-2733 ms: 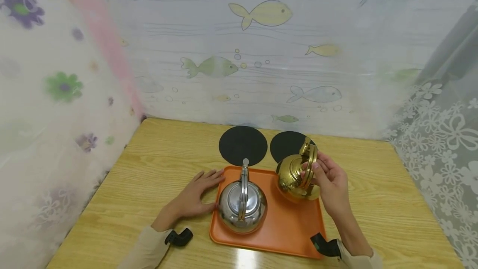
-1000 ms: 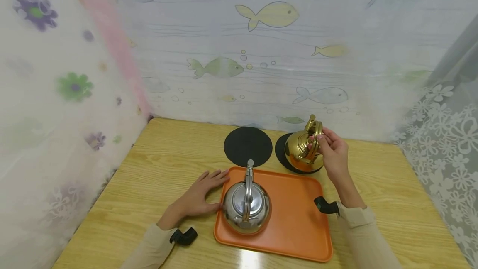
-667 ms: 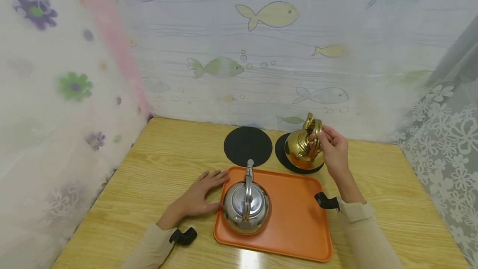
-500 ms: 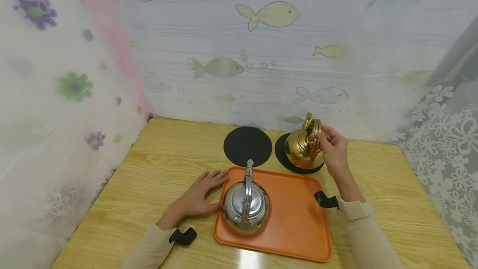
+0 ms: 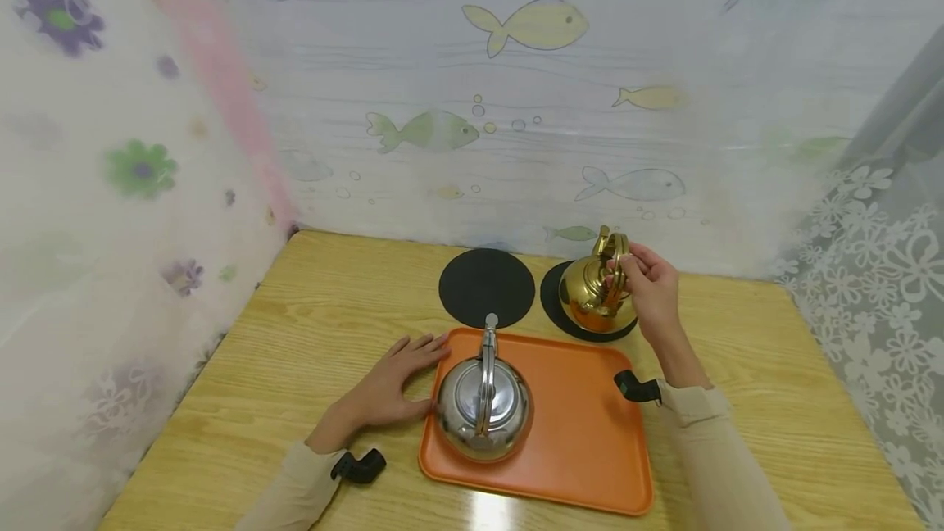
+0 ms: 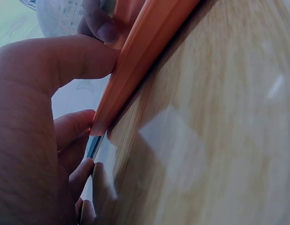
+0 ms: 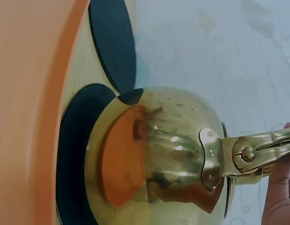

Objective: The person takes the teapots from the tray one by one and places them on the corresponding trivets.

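Tray bearing silver kettle, black disc beyond, left hand spread, right hand gripping gold kettle

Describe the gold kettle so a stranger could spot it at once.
On the wooden table, beyond the orange tray, lie two black discs. The gold kettle is over the right-hand disc, its handle held by the right hand. Its colour sets it apart from the silver kettle on the tray.
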Demonstrator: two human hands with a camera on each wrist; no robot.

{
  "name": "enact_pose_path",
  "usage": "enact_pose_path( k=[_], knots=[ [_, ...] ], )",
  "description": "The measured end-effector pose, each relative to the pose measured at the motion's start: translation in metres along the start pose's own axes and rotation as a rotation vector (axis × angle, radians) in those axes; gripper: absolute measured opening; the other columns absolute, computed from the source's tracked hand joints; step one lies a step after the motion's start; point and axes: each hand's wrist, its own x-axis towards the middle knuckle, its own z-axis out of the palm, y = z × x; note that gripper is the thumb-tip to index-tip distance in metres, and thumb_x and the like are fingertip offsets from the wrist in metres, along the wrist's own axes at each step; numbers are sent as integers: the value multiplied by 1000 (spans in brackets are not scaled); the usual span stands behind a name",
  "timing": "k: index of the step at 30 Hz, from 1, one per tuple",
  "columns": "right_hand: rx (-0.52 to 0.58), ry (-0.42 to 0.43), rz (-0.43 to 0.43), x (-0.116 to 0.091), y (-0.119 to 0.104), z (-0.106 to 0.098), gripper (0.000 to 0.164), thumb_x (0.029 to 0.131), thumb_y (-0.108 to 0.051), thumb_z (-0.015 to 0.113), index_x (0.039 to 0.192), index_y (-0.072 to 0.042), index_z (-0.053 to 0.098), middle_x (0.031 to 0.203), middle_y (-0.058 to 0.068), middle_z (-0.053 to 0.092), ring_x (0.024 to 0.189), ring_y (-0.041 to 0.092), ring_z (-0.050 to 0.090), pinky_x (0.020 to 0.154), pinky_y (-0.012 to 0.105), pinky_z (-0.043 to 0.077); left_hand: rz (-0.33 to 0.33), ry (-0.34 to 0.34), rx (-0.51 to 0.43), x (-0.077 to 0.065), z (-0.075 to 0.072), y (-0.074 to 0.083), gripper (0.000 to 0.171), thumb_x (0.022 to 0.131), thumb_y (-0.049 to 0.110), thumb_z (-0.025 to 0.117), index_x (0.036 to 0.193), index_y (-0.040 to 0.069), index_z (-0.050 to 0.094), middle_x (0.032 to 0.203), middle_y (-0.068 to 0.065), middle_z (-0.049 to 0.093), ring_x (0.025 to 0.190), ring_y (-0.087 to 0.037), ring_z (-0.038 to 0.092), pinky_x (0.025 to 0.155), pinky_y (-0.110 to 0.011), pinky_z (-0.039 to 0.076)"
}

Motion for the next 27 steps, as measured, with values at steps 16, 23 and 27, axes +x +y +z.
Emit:
enact_pose_path(
  k=[16,23,27],
  knots=[
    [-17,-5,-1,4,6,10,51,105,-9,52,149,14,38,89,-7,71,81,8,70,72,20,60,-1,-8,-1,-1,-2,0,75,87,44,71,153,17,49,163,-2,38,152,-35,30,122,-63,15],
    [12,2,29,-1,7,10,51,106,-12,52,149,13,39,98,-1,72,88,9,70,76,20,60,11,-11,-1,-2,-2,1,75,88,46,70,152,14,50,163,-5,39,151,-38,32,120,-66,16],
    [53,22,70,-3,6,10,51,106,-15,53,147,12,42,98,-4,73,87,10,72,79,21,60,16,-3,-1,-1,-2,1,75,88,46,70,152,14,50,162,-6,40,150,-39,33,120,-66,17]
  ],
)
